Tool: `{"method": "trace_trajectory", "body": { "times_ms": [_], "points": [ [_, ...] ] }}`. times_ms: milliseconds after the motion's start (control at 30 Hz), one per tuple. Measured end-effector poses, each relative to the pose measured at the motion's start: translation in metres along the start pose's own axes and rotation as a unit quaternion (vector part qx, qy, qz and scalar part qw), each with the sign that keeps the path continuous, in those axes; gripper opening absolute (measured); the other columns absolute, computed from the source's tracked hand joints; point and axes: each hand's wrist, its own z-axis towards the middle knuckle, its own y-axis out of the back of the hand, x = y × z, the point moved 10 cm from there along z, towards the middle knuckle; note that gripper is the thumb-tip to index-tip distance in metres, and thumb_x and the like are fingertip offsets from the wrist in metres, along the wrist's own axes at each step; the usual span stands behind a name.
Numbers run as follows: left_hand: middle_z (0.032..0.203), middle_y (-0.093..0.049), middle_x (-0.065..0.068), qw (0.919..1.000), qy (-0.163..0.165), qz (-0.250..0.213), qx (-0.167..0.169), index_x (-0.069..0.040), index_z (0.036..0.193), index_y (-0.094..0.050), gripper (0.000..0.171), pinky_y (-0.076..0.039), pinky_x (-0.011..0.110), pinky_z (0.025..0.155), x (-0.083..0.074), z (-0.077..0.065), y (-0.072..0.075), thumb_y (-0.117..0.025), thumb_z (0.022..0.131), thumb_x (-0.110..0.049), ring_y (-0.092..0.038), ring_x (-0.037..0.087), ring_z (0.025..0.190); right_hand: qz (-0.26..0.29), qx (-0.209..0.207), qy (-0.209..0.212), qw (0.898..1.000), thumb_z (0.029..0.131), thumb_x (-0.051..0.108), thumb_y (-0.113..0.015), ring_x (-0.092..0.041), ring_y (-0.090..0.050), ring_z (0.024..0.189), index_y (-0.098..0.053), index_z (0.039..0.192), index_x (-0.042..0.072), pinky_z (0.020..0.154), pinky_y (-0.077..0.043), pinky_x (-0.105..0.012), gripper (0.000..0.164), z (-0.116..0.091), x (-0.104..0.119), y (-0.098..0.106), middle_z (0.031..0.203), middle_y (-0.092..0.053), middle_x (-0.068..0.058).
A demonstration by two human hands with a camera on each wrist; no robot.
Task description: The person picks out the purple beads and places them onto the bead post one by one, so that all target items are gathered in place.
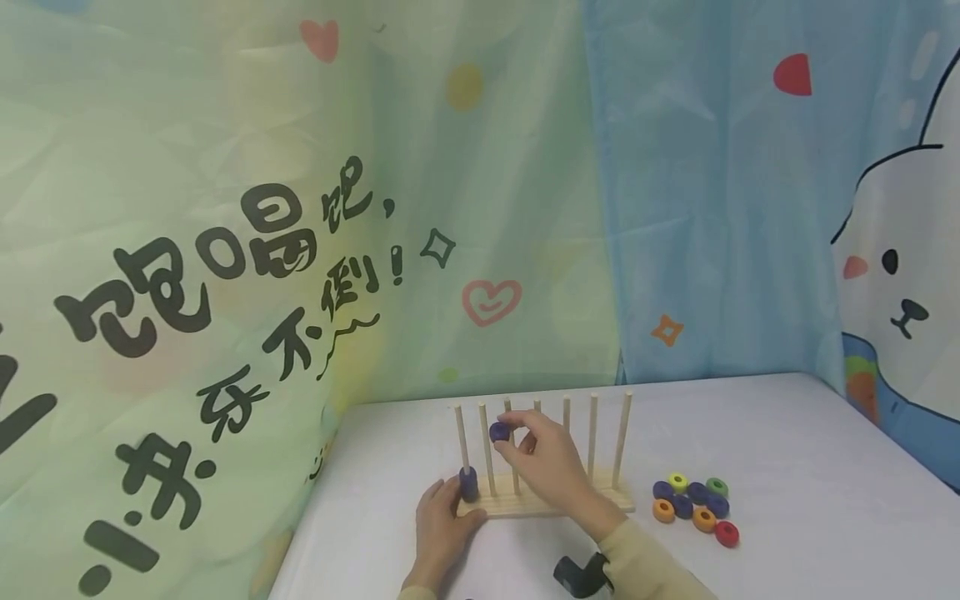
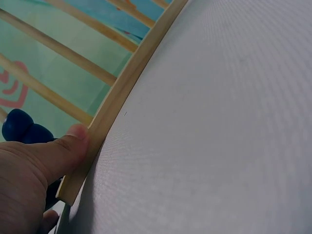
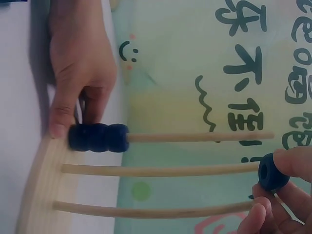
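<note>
Thumb and fingers of my right hand (image 1: 552,462) pinch a blue bead (image 1: 499,432) by its sides, likely to leave its hole clear; it lies at that hand's ten o'clock, beside the pegs (image 1: 622,437). At the bead's seven, my left hand (image 1: 444,527) grips the base (image 1: 517,505), probably to steady it.

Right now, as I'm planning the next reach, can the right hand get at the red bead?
Probably: nothing seems to block the red bead from the near side, but the right hand would likely need to release the dark blue bead it pinches first.
</note>
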Motion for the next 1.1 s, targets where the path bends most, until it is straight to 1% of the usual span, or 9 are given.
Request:
{"method": "trace_trajectory", "body": {
  "times_ms": [167, 233, 333, 500, 633, 800, 1100],
  "points": [
    [0.128, -0.065, 0.008, 0.9999, 0.008, 0.006, 0.005, -0.015, 0.125, -0.065, 0.061, -0.032, 0.062, 0.109, 0.002, 0.001, -0.002, -0.083, 0.07, -0.034, -0.047, 0.041, 0.128, 0.003, 0.011, -0.001, 1.0, 0.084, 0.012, -0.077, -0.007, -0.053, 0.061, -0.068, 0.115, 0.013, 0.053, -0.047, -0.021, 0.033, 0.006, 0.008, 0.0, 0.1, -0.068, 0.007],
    [0.129, -0.064, 0.007, 0.9998, 0.014, 0.007, 0.011, -0.016, 0.126, -0.064, 0.061, -0.031, 0.06, 0.111, 0.004, 0.001, -0.003, -0.083, 0.071, -0.035, -0.047, 0.04, 0.13, 0.005, 0.01, 0.003, 1.0, 0.084, 0.012, -0.077, -0.008, -0.053, 0.061, -0.068, 0.115, 0.014, 0.053, -0.047, -0.021, 0.032, 0.007, 0.012, 0.0, 0.099, -0.068, 0.007],
    [0.129, -0.064, 0.006, 0.9998, 0.015, 0.008, 0.012, -0.017, 0.125, -0.065, 0.06, -0.031, 0.06, 0.11, 0.004, 0.002, -0.004, -0.083, 0.071, -0.036, -0.047, 0.039, 0.13, 0.006, 0.005, 0.013, 1.0, 0.084, 0.013, -0.077, -0.007, -0.054, 0.06, -0.068, 0.114, 0.014, 0.051, -0.047, -0.021, 0.031, 0.011, 0.018, 0.0, 0.098, -0.068, 0.007],
    [0.128, -0.065, 0.006, 0.9999, 0.005, 0.004, 0.008, -0.016, 0.125, -0.065, 0.058, -0.032, 0.06, 0.11, 0.003, 0.003, -0.003, -0.083, 0.072, -0.033, -0.048, 0.04, 0.129, 0.006, -0.01, 0.023, 1.0, 0.082, 0.014, -0.078, -0.005, -0.054, 0.06, -0.07, 0.113, 0.014, 0.051, -0.047, -0.021, 0.032, 0.02, 0.024, 0.001, 0.098, -0.068, 0.006],
    [0.128, -0.065, 0.007, 1.0, -0.003, 0.005, 0.004, -0.015, 0.124, -0.065, 0.058, -0.033, 0.06, 0.11, 0.0, 0.003, -0.002, -0.084, 0.072, -0.032, -0.048, 0.041, 0.128, -0.001, -0.009, 0.032, 0.999, 0.082, 0.015, -0.078, -0.004, -0.055, 0.062, -0.07, 0.114, 0.013, 0.053, -0.048, -0.021, 0.033, 0.026, 0.033, 0.0, 0.102, -0.069, 0.004],
    [0.127, -0.065, 0.01, 1.0, -0.005, 0.007, 0.001, -0.015, 0.125, -0.065, 0.059, -0.034, 0.062, 0.108, -0.002, 0.001, 0.0, -0.084, 0.072, -0.031, -0.049, 0.042, 0.126, 0.002, 0.001, 0.028, 1.0, 0.084, 0.016, -0.077, -0.004, -0.055, 0.061, -0.069, 0.116, 0.011, 0.051, -0.048, -0.021, 0.034, 0.032, 0.039, -0.004, 0.105, -0.069, 0.002],
    [0.13, -0.064, 0.006, 0.9999, 0.013, 0.004, 0.008, -0.019, 0.126, -0.064, 0.058, -0.031, 0.062, 0.11, 0.0, 0.0, -0.001, -0.083, 0.072, -0.031, -0.046, 0.04, 0.13, 0.016, 0.007, 0.014, 1.0, 0.084, 0.013, -0.076, -0.005, -0.057, 0.064, -0.07, 0.115, 0.012, 0.057, -0.05, -0.022, 0.031, 0.04, 0.039, -0.014, 0.105, -0.07, 0.001]
  ]
}}
